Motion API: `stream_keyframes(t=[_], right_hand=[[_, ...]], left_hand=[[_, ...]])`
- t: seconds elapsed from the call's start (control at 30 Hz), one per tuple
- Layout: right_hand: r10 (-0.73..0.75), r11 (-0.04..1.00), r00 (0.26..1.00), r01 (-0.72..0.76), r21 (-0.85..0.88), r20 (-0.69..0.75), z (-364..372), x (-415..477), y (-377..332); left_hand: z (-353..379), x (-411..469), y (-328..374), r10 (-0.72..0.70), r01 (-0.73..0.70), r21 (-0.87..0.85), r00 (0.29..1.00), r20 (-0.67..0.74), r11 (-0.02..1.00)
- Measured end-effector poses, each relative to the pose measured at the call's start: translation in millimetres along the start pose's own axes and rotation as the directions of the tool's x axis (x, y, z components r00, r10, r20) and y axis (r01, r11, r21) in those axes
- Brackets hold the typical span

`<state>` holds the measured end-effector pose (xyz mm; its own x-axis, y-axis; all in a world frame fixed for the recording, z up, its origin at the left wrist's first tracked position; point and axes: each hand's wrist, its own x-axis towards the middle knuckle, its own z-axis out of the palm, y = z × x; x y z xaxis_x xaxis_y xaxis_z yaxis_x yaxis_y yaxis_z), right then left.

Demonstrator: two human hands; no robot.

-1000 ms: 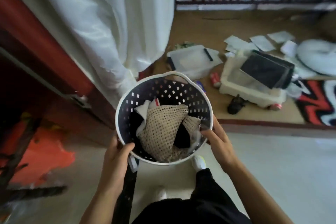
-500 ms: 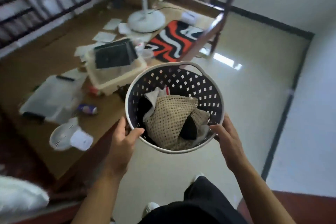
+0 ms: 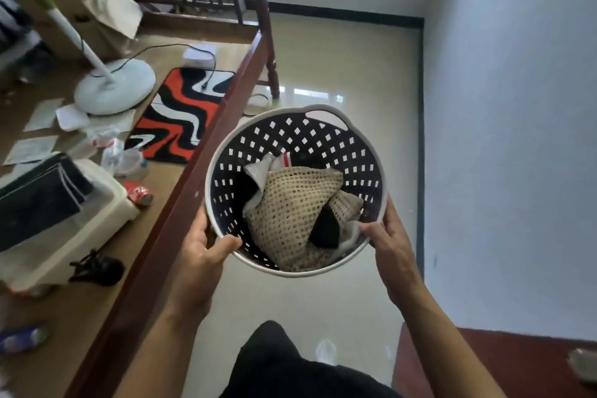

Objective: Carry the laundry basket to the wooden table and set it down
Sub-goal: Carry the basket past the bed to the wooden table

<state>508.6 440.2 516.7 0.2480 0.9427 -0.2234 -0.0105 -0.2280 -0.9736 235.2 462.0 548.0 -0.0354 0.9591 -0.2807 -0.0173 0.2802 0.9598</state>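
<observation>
View swings right; round white-rimmed perforated laundry basket gripped by left hand at 8, right hand at 4; thumb-only rim hold may slip.

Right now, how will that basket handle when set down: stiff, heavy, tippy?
Basket likely stiff: its rim holds round under the left hand and right hand. Probably light: perforated walls, few clothes. Round bowl shape might rock.

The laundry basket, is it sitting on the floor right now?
No, both the left hand and right hand hold the laundry basket by its rim, above the floor.
</observation>
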Motion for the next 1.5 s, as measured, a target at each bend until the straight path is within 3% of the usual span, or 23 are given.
stream_keyframes(t=[0.17, 0.37, 0.63, 0.8, 1.1, 1.33, 1.5], right_hand=[[0.030, 0.999, 0.999, -0.029, -0.026, 0.040, 0.1, 95.3, -7.5], [0.068, 0.997, 0.998, -0.068, -0.038, -0.008, -1.3, 241.5, -38.5], [0.085, 0.992, 0.976, -0.065, 0.107, -0.201, -46.4, 391.0, -106.9], [0.108, 0.988, 0.953, -0.073, 0.133, -0.283, -96.4, 500.3, -114.0], [0.135, 0.990, 0.981, -0.127, 0.064, -0.142, -156.3, 738.1, -177.5], [0.073, 0.997, 0.997, -0.073, -0.027, 0.032, -123.0, 929.3, -220.3], [0.061, 0.997, 0.998, -0.059, -0.045, 0.031, -87.3, 1062.3, -243.4]], left_hand=[[28.3, 89.1, 7.3, -0.035, 0.033, -0.071, 0.999, -0.025, 0.997], [73.9, 245.3, 37.4, -0.021, 0.025, -0.064, 0.998, 0.055, 0.998], [177.7, 435.4, 126.1, 0.018, -0.032, 0.048, 0.965, 0.262, 0.998], [267.1, 540.1, 145.5, 0.025, -0.065, 0.107, 0.939, 0.343, 0.992], [372.2, 708.0, 203.8, 0.012, -0.024, 0.056, 0.976, 0.217, 0.998], [385.7, 845.3, 233.8, 0.022, -0.022, -0.010, 0.999, 0.032, 1.000], [394.4, 981.7, 261.1, -0.001, 0.001, -0.011, 0.999, 0.045, 1.000]])
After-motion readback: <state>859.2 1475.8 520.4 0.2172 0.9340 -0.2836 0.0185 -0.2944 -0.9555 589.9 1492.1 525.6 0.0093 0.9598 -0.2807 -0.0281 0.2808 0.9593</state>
